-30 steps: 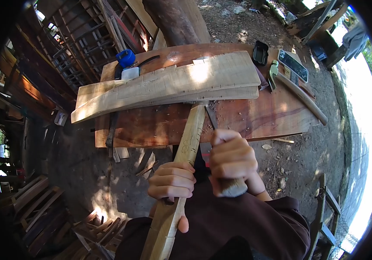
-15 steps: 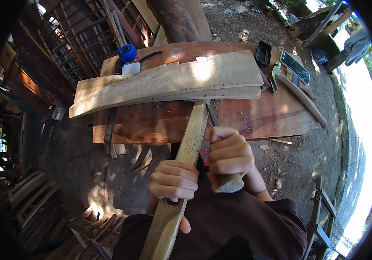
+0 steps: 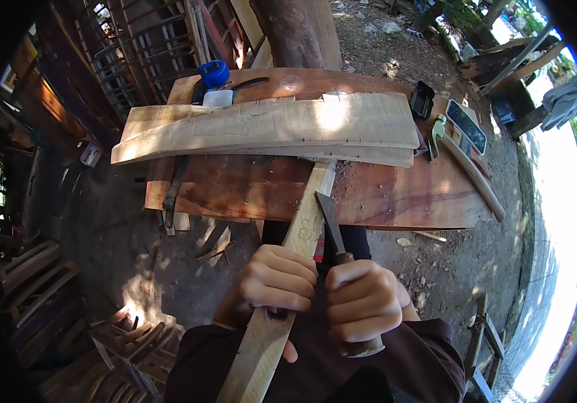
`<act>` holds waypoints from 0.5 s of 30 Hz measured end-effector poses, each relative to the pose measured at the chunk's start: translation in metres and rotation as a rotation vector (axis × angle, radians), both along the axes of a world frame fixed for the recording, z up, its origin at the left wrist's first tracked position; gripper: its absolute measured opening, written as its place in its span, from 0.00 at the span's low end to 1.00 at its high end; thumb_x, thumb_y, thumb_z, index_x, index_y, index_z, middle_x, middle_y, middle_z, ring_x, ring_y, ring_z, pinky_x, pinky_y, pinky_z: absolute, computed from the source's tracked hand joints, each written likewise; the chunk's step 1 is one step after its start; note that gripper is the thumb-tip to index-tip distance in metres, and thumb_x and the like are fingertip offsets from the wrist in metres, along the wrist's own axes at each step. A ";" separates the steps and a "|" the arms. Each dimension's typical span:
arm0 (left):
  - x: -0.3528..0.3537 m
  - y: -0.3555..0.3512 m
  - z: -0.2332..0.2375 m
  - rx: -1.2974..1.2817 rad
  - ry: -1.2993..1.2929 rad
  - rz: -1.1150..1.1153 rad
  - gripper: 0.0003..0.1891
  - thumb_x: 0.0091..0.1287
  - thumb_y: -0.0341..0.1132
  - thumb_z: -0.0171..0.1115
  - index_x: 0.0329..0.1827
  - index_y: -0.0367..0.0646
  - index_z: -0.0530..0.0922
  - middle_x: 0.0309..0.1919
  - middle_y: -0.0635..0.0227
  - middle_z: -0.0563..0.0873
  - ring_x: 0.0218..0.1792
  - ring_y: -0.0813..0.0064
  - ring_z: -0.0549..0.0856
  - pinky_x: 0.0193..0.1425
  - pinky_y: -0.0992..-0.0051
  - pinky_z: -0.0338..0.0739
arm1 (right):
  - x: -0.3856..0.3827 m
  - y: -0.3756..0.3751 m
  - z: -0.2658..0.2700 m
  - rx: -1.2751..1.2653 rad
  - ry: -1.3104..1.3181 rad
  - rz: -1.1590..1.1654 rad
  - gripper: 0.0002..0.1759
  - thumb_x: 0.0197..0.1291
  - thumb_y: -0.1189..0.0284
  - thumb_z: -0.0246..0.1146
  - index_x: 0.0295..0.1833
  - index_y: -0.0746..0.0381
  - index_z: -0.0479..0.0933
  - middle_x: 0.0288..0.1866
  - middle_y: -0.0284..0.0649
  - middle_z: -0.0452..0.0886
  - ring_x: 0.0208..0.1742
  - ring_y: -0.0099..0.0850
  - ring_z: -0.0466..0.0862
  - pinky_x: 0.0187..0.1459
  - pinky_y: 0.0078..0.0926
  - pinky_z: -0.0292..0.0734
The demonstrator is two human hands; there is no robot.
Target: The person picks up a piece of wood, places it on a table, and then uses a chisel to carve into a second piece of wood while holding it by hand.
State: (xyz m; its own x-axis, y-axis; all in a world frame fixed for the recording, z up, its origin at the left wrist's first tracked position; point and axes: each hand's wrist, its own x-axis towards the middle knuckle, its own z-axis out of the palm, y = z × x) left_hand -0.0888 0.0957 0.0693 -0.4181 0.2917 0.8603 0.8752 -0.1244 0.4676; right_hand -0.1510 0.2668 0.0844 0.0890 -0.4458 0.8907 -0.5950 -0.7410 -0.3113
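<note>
My left hand [image 3: 278,282] is wrapped around a long squared length of wood [image 3: 315,195], which slants from my lap up to the workbench. A dark round stamp and small marks show on its face. In my right hand [image 3: 364,300] is a chisel [image 3: 333,232], its worn wooden handle enclosed by my fingers. The chisel's dark blade points away from me, its slanted tip right at the right edge of the wood. Beyond both hands, stacked pale boards [image 3: 268,127] lie across the workbench [image 3: 248,188], overlapping the far end of the wood.
On the bench's right side are a green-headed hammer [image 3: 468,161], a phone [image 3: 467,125] and a black case [image 3: 422,101]. A blue tape measure [image 3: 214,73] sits at the back left. Wooden frames [image 3: 120,356] are piled at lower left; a tree trunk [image 3: 288,33] rises behind.
My right hand has drawn the chisel back towards my body along the wood, and its blade now shows more fully. My left hand stays around the wood. The view has shifted slightly.
</note>
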 end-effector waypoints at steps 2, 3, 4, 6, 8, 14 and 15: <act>0.001 0.001 0.001 -0.012 -0.015 -0.021 0.33 0.53 0.64 0.76 0.23 0.37 0.79 0.20 0.62 0.83 0.21 0.64 0.85 0.32 0.66 0.85 | -0.014 -0.004 -0.001 0.018 0.011 0.007 0.16 0.62 0.74 0.60 0.21 0.59 0.68 0.19 0.30 0.61 0.17 0.29 0.67 0.26 0.28 0.61; 0.002 0.001 0.002 -0.021 -0.022 -0.037 0.32 0.53 0.63 0.76 0.22 0.37 0.79 0.20 0.62 0.83 0.21 0.64 0.84 0.32 0.66 0.85 | -0.020 -0.005 -0.004 0.041 -0.056 -0.060 0.15 0.61 0.75 0.59 0.22 0.59 0.68 0.18 0.30 0.60 0.16 0.29 0.67 0.26 0.29 0.60; 0.002 0.001 0.003 -0.031 -0.026 -0.053 0.32 0.54 0.63 0.76 0.22 0.37 0.79 0.20 0.62 0.82 0.21 0.64 0.84 0.31 0.66 0.85 | -0.025 -0.008 -0.005 0.054 -0.109 -0.126 0.15 0.62 0.75 0.59 0.21 0.59 0.67 0.18 0.30 0.60 0.16 0.29 0.66 0.25 0.30 0.60; -0.002 -0.001 0.007 -0.057 -0.026 -0.080 0.32 0.54 0.62 0.77 0.22 0.36 0.79 0.20 0.61 0.82 0.20 0.63 0.84 0.31 0.66 0.84 | -0.023 -0.003 -0.001 0.074 -0.094 -0.077 0.15 0.60 0.74 0.61 0.21 0.59 0.67 0.18 0.29 0.59 0.16 0.29 0.66 0.24 0.30 0.59; -0.004 -0.004 0.008 -0.079 -0.032 -0.096 0.32 0.54 0.61 0.77 0.22 0.36 0.79 0.20 0.61 0.82 0.20 0.63 0.83 0.30 0.66 0.83 | -0.010 0.004 0.004 0.007 -0.024 0.082 0.16 0.55 0.73 0.65 0.21 0.58 0.66 0.18 0.29 0.60 0.16 0.29 0.66 0.25 0.29 0.60; -0.002 -0.001 0.008 -0.034 -0.037 -0.080 0.32 0.53 0.61 0.77 0.23 0.36 0.79 0.20 0.62 0.81 0.20 0.63 0.83 0.29 0.66 0.83 | -0.036 -0.014 -0.010 0.100 -0.111 -0.140 0.19 0.54 0.68 0.69 0.20 0.57 0.66 0.17 0.29 0.61 0.16 0.29 0.67 0.25 0.29 0.59; -0.003 -0.002 0.009 -0.031 -0.037 -0.072 0.32 0.53 0.61 0.77 0.23 0.36 0.79 0.20 0.62 0.81 0.20 0.63 0.83 0.29 0.66 0.83 | -0.035 -0.008 -0.004 0.050 -0.135 -0.114 0.17 0.54 0.69 0.68 0.20 0.58 0.68 0.17 0.29 0.62 0.15 0.29 0.67 0.25 0.28 0.59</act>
State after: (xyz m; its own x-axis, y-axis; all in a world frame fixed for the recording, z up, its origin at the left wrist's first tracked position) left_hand -0.0922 0.0938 0.0779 -0.4263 0.3483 0.8348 0.8467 -0.1712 0.5038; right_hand -0.1862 0.2587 0.0806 -0.0831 -0.4906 0.8674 -0.6244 -0.6527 -0.4290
